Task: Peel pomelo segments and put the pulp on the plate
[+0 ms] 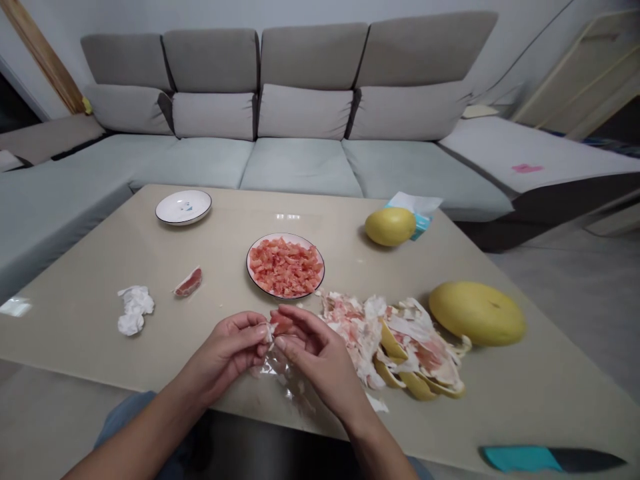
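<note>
**Head-cam view, fwd & down,** over a beige glass-topped desk (85, 253).

**Hands:** L hand (225, 347) and R hand (313, 350) meet near the desk's front edge. Both are narrow, fingers drawn in, pinching a small pink pomelo-flesh piece w/ white membrane (280, 323) btw them.

**Key relation:** The piece lies at the meeting point of the fingertips, approx. mid-way btw the hands, and is partly hidden by the fingers. Its long axis seems to run roughly L–R across the view, but this is hard to confirm. A round white plate w/ dark rim (247, 263), heaped w/ diced pink pomelo flesh (285, 267), lies straight fwd of the piece. R hand's fingers reach slightly nearer to it than L hand's.

**Surroundings:** Thin translucent membrane scraps (274, 365) lie on the desk just below the hands. Right of R hand, just beside it, is a loose heap of white pith & yellow rind (395, 347). Farther R are a large whole yellow pomelo (475, 313) and a smaller one (390, 227), the latter near a tissue packet (417, 213). L of the plate are a small pink fruit wedge (189, 282) and crumpled white tissue (133, 310); beyond them sits a shallow white saucer (183, 207). Lower R: kitchen knife w/ teal handle & dark blade (520, 459). Background: grey sectional sofa (300, 167).
</note>
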Action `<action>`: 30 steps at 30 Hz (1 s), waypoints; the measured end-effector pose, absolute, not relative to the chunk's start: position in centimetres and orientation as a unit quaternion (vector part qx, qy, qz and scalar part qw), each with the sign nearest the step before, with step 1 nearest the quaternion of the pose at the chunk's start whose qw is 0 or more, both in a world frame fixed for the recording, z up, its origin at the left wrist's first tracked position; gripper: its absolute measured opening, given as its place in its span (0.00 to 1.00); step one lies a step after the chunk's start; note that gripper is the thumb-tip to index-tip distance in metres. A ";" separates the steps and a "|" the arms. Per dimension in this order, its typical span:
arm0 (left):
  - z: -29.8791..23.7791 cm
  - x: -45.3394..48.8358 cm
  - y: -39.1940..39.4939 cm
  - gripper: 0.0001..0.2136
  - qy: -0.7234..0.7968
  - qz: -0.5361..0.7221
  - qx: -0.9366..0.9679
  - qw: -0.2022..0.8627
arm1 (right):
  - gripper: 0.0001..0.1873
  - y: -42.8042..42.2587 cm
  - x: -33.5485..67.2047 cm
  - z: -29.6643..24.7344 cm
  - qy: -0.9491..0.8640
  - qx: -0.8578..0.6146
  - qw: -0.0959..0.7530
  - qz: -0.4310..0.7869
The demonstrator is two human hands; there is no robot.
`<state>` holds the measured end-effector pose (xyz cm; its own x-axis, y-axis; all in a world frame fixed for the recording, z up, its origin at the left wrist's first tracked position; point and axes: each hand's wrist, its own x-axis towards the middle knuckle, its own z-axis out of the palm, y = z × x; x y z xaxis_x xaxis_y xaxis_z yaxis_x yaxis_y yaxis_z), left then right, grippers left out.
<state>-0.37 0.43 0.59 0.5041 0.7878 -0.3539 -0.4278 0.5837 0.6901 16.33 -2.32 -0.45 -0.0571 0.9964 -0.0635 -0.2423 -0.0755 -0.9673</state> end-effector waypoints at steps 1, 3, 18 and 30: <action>0.6 -0.4 0.5 0.04 0.329 0.368 0.265 0.828 | 0.22 -2.4 16.4 -0.4 -0.438 -0.432 0.526 0.588; 0.7 -0.5 0.6 0.05 0.320 0.365 0.261 0.835 | 0.23 -2.4 16.4 -0.4 -0.472 -0.428 0.521 0.568; 1.7 -0.5 0.4 0.06 0.429 0.369 0.491 0.662 | 0.09 -2.4 16.8 0.5 -0.586 -0.481 0.456 0.466; 0.4 -0.8 0.7 0.09 0.422 0.289 0.519 0.685 | 0.13 -2.2 17.7 0.5 -0.629 -0.482 0.424 0.439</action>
